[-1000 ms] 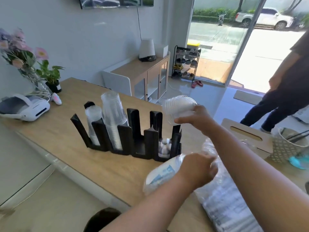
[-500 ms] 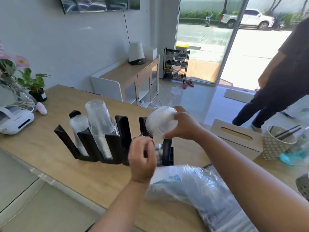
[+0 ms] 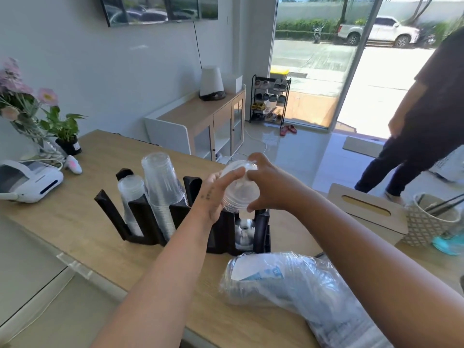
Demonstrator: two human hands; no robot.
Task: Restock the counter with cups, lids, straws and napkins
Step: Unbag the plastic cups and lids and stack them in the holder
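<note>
A stack of clear plastic lids [image 3: 239, 189] hangs just above the right slot of the black cup-and-lid rack [image 3: 140, 217]. My right hand [image 3: 268, 187] grips the stack from the right and my left hand [image 3: 216, 194] presses on it from the left. A few lids [image 3: 244, 231] lie low in that right slot. Two stacks of clear cups, a tall stack [image 3: 162, 189] and a short stack [image 3: 130, 197], fill the left slots. A plastic bag of lids [image 3: 301, 285] lies on the wooden counter [image 3: 75, 222] in front of the rack.
A wooden napkin box [image 3: 369, 214] and a patterned cup of dark straws [image 3: 426, 222] stand at the right. A white receipt printer [image 3: 27, 179] and flower vase [image 3: 27, 116] sit at the left. A person in dark clothes [image 3: 424, 126] stands beyond the counter.
My left hand let go of the bag and rose to the lid stack. My right hand brought the stack down and left, over the rack's right slot.
</note>
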